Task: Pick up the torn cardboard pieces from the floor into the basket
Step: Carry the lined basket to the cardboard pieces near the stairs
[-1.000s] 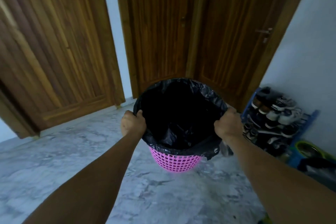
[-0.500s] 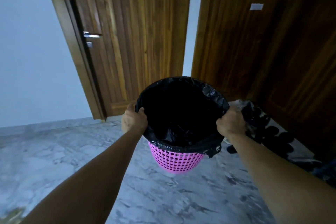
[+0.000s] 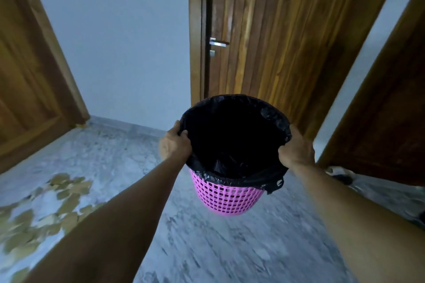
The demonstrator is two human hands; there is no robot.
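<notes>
I hold a pink plastic basket (image 3: 226,197) lined with a black bin bag (image 3: 271,112) in the air in front of me, above the floor. My left hand (image 3: 174,145) grips the left side of its rim. The right side of the rim is gripped by my right hand (image 3: 296,150). Inside the bag it is dark and I see no contents. Several torn brown cardboard pieces (image 3: 69,190) lie scattered on the marble floor at the lower left, blurred by motion.
A closed wooden door (image 3: 287,41) with a metal handle (image 3: 218,42) stands straight ahead. Another wooden door (image 3: 25,76) is at the left and a dark one (image 3: 391,122) at the right. Dark shoes (image 3: 342,177) lie at the right.
The view has swung to the left with the basket still held in both hands. The shoe rack went out of sight and the cardboard pieces came into view at the lower left.
</notes>
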